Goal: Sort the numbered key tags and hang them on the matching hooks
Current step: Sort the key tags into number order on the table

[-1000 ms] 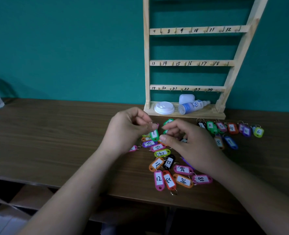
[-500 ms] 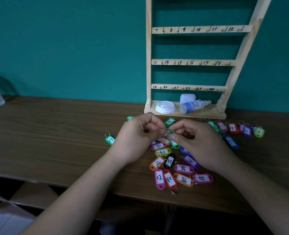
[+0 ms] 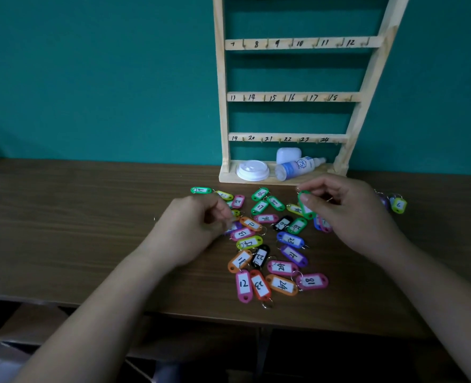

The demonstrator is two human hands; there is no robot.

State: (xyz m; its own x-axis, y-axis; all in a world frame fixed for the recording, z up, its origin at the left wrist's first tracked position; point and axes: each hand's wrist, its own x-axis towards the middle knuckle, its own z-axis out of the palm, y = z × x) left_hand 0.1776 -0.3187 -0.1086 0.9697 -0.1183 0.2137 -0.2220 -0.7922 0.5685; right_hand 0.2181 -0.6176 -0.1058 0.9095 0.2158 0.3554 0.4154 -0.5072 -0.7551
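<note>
Pinching green tag — right hand

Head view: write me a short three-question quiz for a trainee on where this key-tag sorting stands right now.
1. True or false: a key tag already hangs on the wooden rack.
2. The right hand pinches a tag between its fingers. Which colour is it? A pink, B green, C orange.
3. Fill in: the rack's lowest numbered rail runs from 19 to ___.

Key: 1 false; 2 B; 3 24.
</note>
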